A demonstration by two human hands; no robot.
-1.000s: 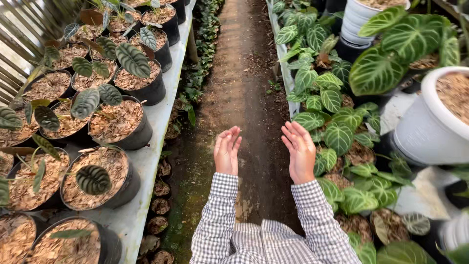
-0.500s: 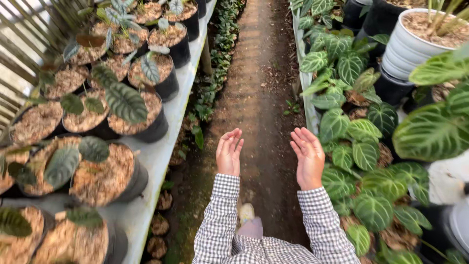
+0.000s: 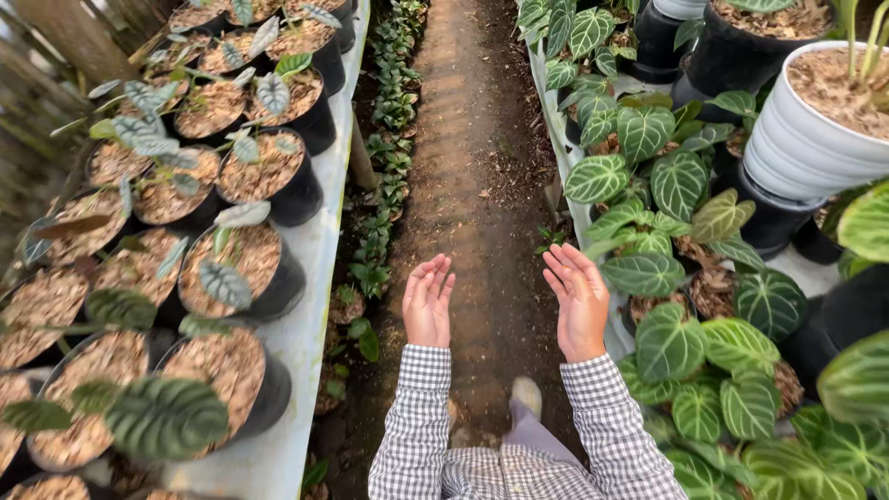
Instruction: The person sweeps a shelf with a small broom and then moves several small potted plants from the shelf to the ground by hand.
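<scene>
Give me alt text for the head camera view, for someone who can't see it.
A person's empty left hand and right hand, in checked sleeves, are raised palms facing over a dirt path between a bench of black pots and veined green plants.

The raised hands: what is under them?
Under the left hand and right hand, both empty and open, lies a dirt path and one shoe. The checked sleeves cover the ground nearer the body.

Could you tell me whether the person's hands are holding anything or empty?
Empty: left hand and right hand are raised, fingers open, palms facing.
</scene>
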